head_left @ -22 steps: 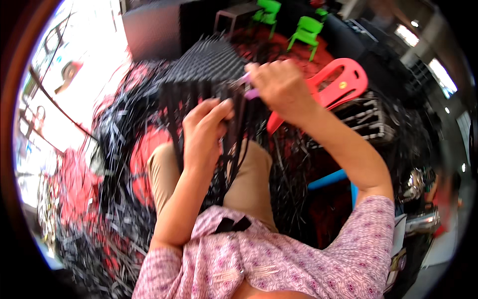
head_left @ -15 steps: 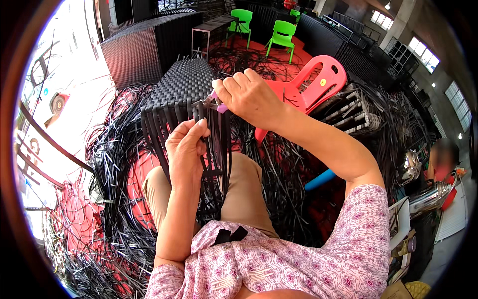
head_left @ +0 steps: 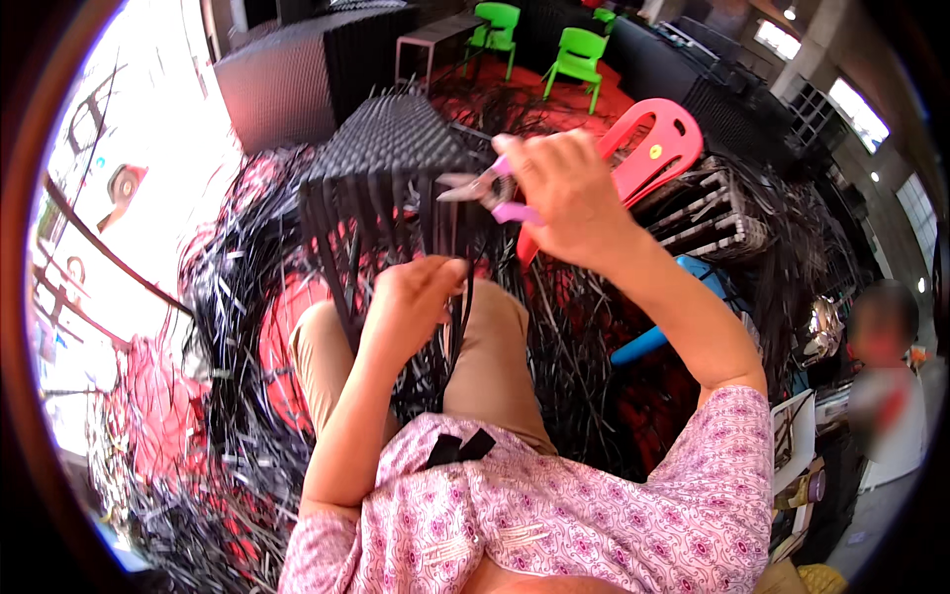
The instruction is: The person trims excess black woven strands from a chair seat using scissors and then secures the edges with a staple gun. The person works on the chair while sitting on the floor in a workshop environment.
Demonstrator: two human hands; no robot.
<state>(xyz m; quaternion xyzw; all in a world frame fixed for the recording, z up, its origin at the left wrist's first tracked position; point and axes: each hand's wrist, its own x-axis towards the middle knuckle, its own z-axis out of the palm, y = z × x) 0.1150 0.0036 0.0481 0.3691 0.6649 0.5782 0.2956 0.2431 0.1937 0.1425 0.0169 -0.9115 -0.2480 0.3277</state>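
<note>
My right hand [head_left: 572,203] grips small snips [head_left: 495,188] by their purple handles. The blades are parted and point left, beside the front corner of a black woven seat [head_left: 396,134]. Loose black strips [head_left: 391,213] hang from the seat's front edge over my lap. Below the snips, my left hand [head_left: 408,307] is closed, thumb and fingers pinching at a hanging black plastic strip [head_left: 463,315]. That hand partly hides the strips behind it, and its fingertips are slightly blurred.
Tangled black strips [head_left: 237,396] cover much of the red floor. A red plastic chair [head_left: 658,148] stands right of the seat, with a blue piece [head_left: 643,345] below it. Green chairs [head_left: 579,61] and large woven furniture [head_left: 277,89] are behind. A person [head_left: 881,337] is at far right.
The snips have drawn back to the right from the strips at the seat's corner, their blades now in plain view. My left hand has moved down and right.
</note>
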